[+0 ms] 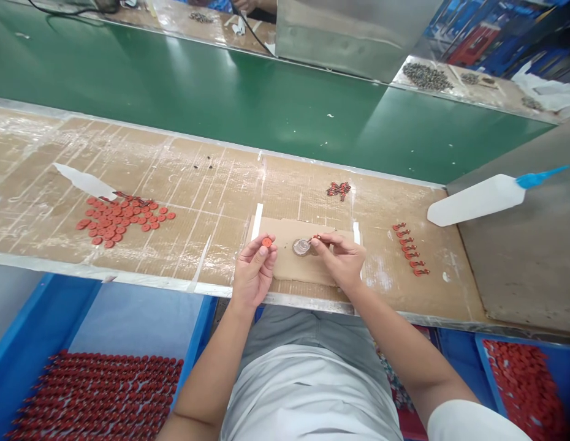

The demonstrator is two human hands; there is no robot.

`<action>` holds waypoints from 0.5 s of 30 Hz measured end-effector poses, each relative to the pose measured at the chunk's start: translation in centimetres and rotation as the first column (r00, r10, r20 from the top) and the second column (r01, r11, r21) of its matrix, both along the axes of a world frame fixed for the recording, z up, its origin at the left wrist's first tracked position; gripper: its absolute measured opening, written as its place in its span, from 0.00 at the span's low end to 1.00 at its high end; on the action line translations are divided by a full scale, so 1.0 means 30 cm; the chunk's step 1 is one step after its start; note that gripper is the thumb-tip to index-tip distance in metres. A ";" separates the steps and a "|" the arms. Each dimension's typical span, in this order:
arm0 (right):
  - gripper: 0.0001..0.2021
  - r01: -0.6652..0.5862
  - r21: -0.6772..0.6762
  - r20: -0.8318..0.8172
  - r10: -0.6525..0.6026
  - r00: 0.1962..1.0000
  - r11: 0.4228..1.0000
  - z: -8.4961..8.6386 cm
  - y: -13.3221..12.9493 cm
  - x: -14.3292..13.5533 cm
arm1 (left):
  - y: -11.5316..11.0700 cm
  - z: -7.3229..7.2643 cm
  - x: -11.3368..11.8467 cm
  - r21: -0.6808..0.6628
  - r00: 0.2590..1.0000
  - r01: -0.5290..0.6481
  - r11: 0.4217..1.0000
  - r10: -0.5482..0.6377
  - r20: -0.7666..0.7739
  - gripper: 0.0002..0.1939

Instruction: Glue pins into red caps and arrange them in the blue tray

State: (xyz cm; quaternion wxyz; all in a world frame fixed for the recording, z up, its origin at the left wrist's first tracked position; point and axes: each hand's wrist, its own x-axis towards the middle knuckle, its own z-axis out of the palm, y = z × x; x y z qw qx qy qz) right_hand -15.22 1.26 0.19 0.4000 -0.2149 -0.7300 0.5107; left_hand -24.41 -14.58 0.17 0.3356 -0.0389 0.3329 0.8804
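Between thumb and fingers, my left hand (255, 269) holds a small red disc (267, 242). My right hand (341, 257) pinches a small red and dark piece (316, 237) over the right edge of a round, clear shallow dish (301, 246). That dish rests on a cardboard sheet (307, 272) between my hands. Behind the sheet is a small heap of red and dark pieces (339, 190). To the right, several red assembled parts (409, 248) form a slanting row. A pile of red discs (111, 220) lies on the bench at the left.
A white bottle with a blue nozzle (478, 199) leans at the right, by a metal box (533, 263). A green belt (184, 92) runs behind the bench. Blue bins with red parts (101, 392) (526, 383) stand below. A person's hand (248, 6) shows at the top.
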 end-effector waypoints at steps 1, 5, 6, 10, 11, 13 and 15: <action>0.08 0.002 -0.087 -0.001 -0.002 1.000 0.996 0.008 -0.002 0.002 | 0.001 0.004 0.008 -0.005 1.000 0.005 1.000 -0.005 0.013 0.14; 0.09 -0.021 -0.365 -0.046 0.005 0.999 0.931 0.049 -0.029 0.018 | 0.008 0.026 0.057 -0.025 0.998 0.045 0.999 -0.044 0.053 0.12; 0.10 -0.032 -0.402 -0.065 0.006 0.998 0.915 0.062 -0.043 0.024 | 0.009 0.033 0.071 -0.027 0.997 0.055 0.998 -0.054 0.058 0.12; 0.09 -0.104 -0.465 -0.126 0.050 0.991 0.879 0.122 -0.118 0.042 | 0.008 0.061 0.110 -0.030 0.993 0.101 0.994 -0.098 0.068 0.11; 0.09 -0.118 -0.468 -0.130 0.064 0.989 0.876 0.135 -0.137 0.045 | 0.007 0.066 0.115 -0.029 0.992 0.110 0.994 -0.107 0.067 0.11; 0.09 -0.136 -0.470 -0.129 0.084 0.988 0.872 0.154 -0.170 0.046 | 0.004 0.074 0.122 -0.028 0.991 0.122 0.992 -0.120 0.058 0.11; 0.10 -0.144 -0.465 -0.128 0.094 0.987 0.873 0.164 -0.194 0.045 | 0.002 0.079 0.127 -0.027 0.992 0.122 0.992 -0.121 0.048 0.11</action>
